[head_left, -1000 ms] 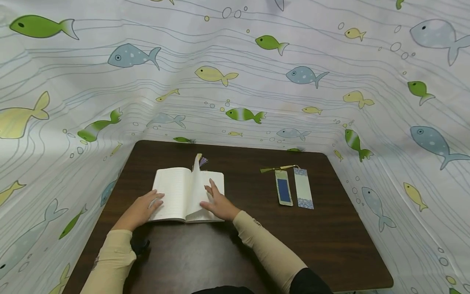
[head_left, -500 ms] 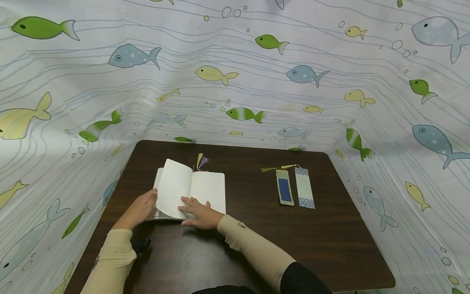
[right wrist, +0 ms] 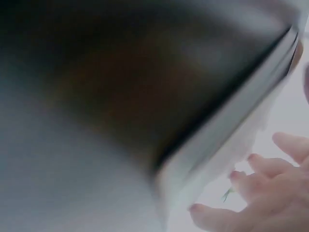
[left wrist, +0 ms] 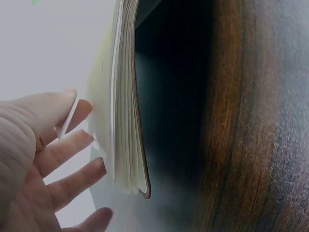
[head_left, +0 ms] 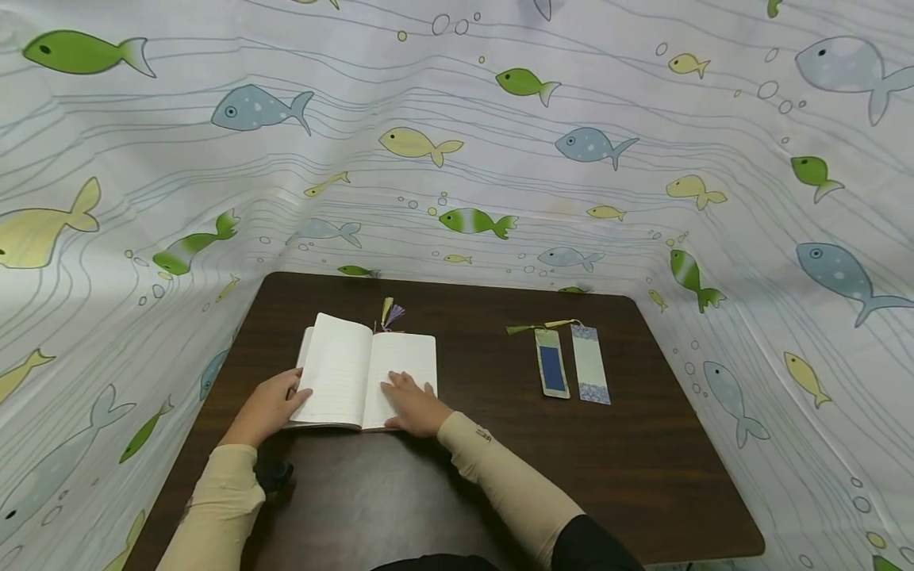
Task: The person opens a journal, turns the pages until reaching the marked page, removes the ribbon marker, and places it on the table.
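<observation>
The notebook (head_left: 366,376) lay open on the dark surface (head_left: 500,460), toward its left side; the left hand (head_left: 266,410) held the left edge, fingers (left wrist: 72,159) spread along the pages; the right hand (head_left: 414,404) rested flat on the right page, fingers straight and slightly apart. Tassels (head_left: 389,314) poked out behind the notebook — two bookmarks (head_left: 571,365) lay side by side well to the right; a fish-print cloth (head_left: 500,159) ringed the surface.

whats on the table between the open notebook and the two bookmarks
Nothing: the head view shows bare brown table between the notebook and the bookmarks.
</observation>
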`<action>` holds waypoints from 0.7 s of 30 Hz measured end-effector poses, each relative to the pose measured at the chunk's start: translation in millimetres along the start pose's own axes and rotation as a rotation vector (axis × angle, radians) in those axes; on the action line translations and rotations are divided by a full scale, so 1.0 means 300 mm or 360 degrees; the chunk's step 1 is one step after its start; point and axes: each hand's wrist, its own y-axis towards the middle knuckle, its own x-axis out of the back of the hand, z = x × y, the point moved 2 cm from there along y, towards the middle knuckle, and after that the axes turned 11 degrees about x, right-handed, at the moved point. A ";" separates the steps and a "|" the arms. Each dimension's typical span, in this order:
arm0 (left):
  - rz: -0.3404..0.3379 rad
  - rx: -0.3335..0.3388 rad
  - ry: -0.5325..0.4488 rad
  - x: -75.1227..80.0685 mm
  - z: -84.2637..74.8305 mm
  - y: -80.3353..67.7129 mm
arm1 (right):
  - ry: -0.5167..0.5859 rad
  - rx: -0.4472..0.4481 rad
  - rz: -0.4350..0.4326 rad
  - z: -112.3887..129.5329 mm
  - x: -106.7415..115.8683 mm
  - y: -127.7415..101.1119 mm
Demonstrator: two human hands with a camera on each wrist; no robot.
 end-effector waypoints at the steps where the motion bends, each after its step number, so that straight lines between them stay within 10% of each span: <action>1: -0.0005 0.0012 0.0017 0.000 0.003 0.000 | -0.0031 -0.0059 0.0022 -0.025 0.003 -0.012; 13: -0.0012 0.0108 0.0082 0.000 -0.002 0.000 | -0.0282 -0.0217 0.0002 -0.131 0.057 -0.110; 21: 0.0061 0.0155 0.0028 -0.004 -0.008 0.002 | -0.0537 -0.0303 -0.0300 -0.132 0.034 -0.091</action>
